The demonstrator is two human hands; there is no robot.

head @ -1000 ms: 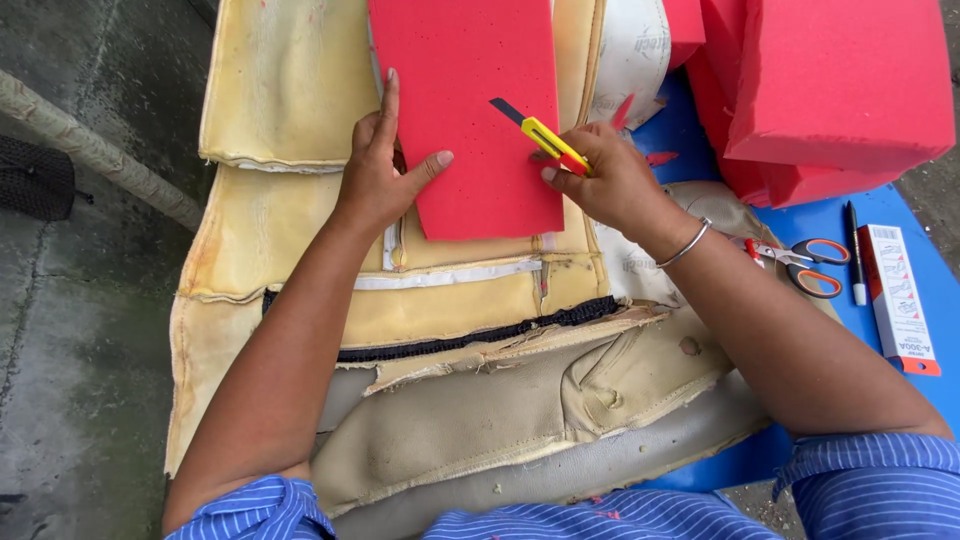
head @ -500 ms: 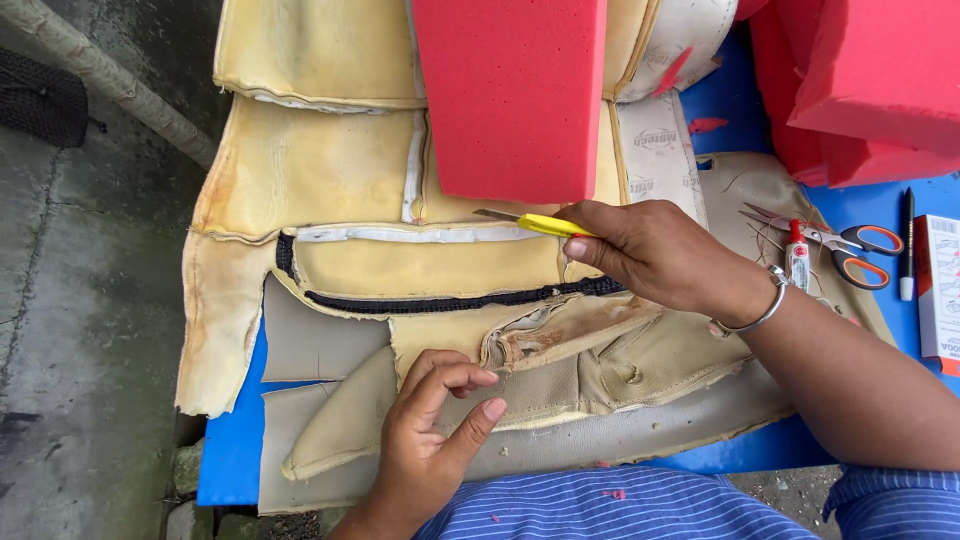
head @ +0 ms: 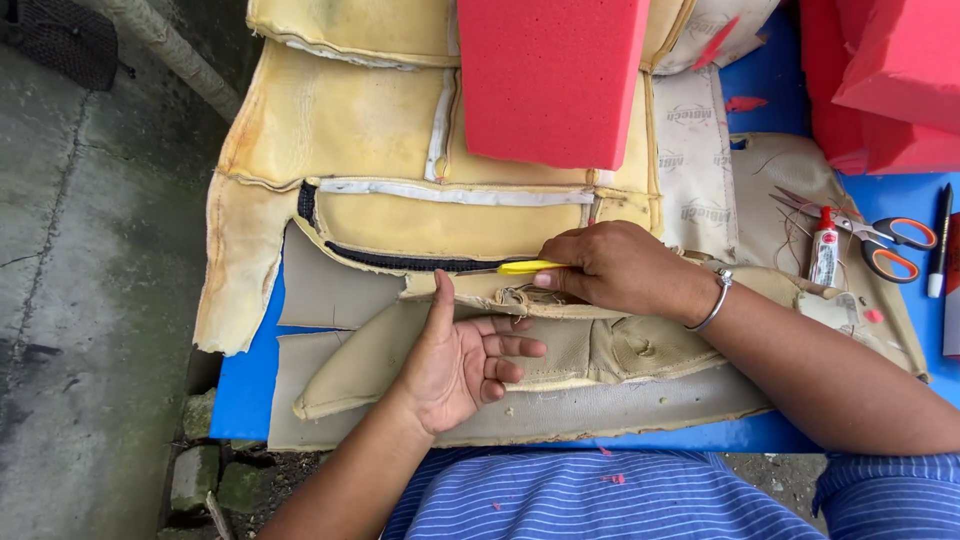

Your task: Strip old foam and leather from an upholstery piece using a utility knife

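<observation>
A worn beige seat cover (head: pixel 380 220) with yellowed foam backing lies spread on a blue table (head: pixel 240 400). My right hand (head: pixel 615 270) grips a yellow utility knife (head: pixel 530 267), its tip lying by the cover's black seam. My left hand (head: pixel 460 360) rests palm up on a folded beige flap, fingers curled loosely, thumb pointing up, holding nothing. A red foam slab (head: pixel 550 75) lies on the cover's upper part.
Orange-handled scissors (head: pixel 880 240), a small glue tube (head: pixel 825 250) and a black pen (head: pixel 938 245) lie at the right. More red foam blocks (head: pixel 890 90) are stacked at the top right. Wet concrete ground (head: pixel 90 280) lies left of the table edge.
My left hand came off the red foam slab and down onto the lower flap, turning palm up. My right hand brought the knife down from the foam to the black seam.
</observation>
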